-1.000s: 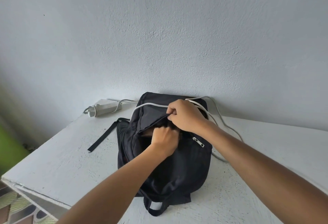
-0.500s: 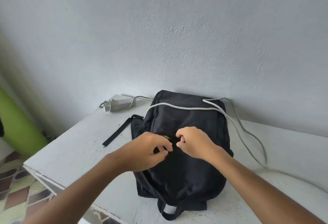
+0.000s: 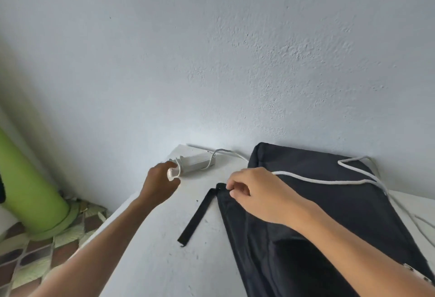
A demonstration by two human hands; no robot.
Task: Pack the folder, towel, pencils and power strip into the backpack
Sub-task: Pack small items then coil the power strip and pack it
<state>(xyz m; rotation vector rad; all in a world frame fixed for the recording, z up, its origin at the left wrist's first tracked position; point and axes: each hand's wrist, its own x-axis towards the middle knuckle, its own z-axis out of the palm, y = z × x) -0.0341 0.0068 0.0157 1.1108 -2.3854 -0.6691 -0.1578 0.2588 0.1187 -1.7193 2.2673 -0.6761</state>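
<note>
on white table (image 3: 150, 249), left hand (image 3: 160, 186) grips power strip (image 3: 196, 163), right hand (image 3: 254, 193) pinches backpack (image 3: 329, 214)

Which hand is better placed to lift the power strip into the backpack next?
The left hand. Its fingers already curl on the end of the power strip by the wall. The right hand pinches the edge of the backpack, and probably should keep it there.

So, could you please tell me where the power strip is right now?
In the head view, the power strip lies at the table's far-left corner by the wall, left of the backpack, left hand at its near end.
</note>
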